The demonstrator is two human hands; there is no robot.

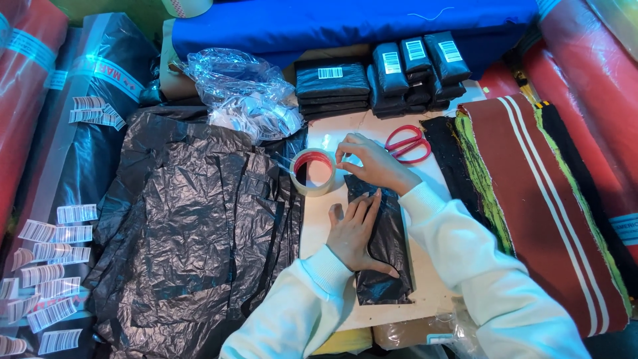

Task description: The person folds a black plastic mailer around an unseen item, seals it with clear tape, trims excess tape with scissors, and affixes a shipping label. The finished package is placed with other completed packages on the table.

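A: What do we see by the tape roll (313,171)?

B: Our right hand (372,163) is on it. The fingers pinch the roll's rim, on its right side. The roll sits on the pale counter (318,229).

A: And our left hand (355,233)?

B: It lies flat, fingers spread, just below the roll. It presses down on a small black packet (385,266). The packet is a folded black bag, and it starts right beside the roll.

A: What is to the right of the roll?

B: Red scissors (407,143), very near our right hand. Past them lies a dark red cloth (538,219) with white stripes and a green, frayed edge.

A: And to the left of the roll?

B: A big heap of black bags (193,226), all crinkly. It comes up close to the roll. Far to the left are white stickers (46,279) with black bars on them.

A: What is above the roll?

B: A clear bag (239,90), all crumpled, up and to the left. Up and to the right are stacks of black packs (382,76) with stickers on top. Behind them is a blue cloth (345,23).
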